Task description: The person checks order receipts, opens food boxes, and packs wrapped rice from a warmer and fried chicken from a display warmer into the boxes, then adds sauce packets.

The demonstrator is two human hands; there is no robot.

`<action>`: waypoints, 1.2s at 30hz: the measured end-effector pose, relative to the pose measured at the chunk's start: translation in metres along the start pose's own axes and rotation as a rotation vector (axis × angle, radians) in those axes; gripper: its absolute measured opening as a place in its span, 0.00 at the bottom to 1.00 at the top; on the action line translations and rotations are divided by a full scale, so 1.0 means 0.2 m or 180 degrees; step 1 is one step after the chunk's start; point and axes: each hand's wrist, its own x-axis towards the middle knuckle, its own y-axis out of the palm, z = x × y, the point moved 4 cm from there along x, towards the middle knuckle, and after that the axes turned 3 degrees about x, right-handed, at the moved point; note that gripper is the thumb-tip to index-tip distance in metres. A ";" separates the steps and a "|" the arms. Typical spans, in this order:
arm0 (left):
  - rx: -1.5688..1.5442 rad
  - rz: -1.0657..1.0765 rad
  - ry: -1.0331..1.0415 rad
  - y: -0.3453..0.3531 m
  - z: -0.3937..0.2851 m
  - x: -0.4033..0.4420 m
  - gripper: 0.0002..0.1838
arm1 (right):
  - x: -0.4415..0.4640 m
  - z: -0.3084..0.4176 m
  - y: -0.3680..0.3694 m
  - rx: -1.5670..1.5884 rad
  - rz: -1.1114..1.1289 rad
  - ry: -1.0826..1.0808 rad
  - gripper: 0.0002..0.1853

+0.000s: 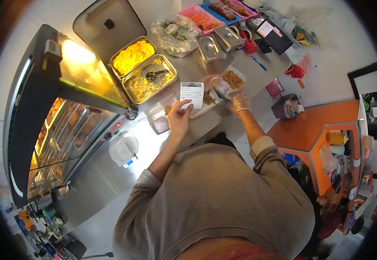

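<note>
My left hand (180,118) pinches a printed paper slip (191,92) between thumb and fingers and holds it up over the counter. Behind the slip is an open takeaway box (210,102) with brown food pieces, partly hidden. Another white box (156,112) with a pinkish-white packet (161,125) lies beside my left hand. My right hand (241,103), in a clear plastic glove, is curled at the near edge of a takeaway box (231,81) filled with brown chunks. Something dark shows by its fingers, too small to name.
Two metal trays (149,80) of yellow food, one with a black spoon (156,74), stand left, by a lit glass food warmer (67,125). Behind are a plastic bag (174,34), lidded metal containers (210,47), a tablet (274,36) and a blue pen (259,63). A bin (285,106) stands right.
</note>
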 end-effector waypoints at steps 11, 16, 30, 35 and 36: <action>0.0175 0.0865 -0.1881 1.04 0.87 0.02 0.17 | 0.49 -0.55 0.06 0.0684 0.0383 -0.0598 0.22; 0.0877 0.0232 -0.1791 1.27 1.26 0.10 0.25 | 0.64 -0.62 0.12 0.1137 0.0797 -0.1020 0.20; 0.0931 -0.0262 -0.2428 0.97 0.85 -0.20 0.31 | 1.41 -0.87 -0.46 0.4396 0.3742 -0.1003 0.21; 0.0747 -0.0505 -0.2561 1.03 0.58 -0.02 0.23 | 2.37 -1.17 -0.72 0.1658 0.0435 -0.2496 0.21; 0.0906 -0.0561 -0.2195 1.07 0.51 0.06 0.21 | 2.49 -1.17 -0.72 0.1082 -0.0218 -0.2823 0.22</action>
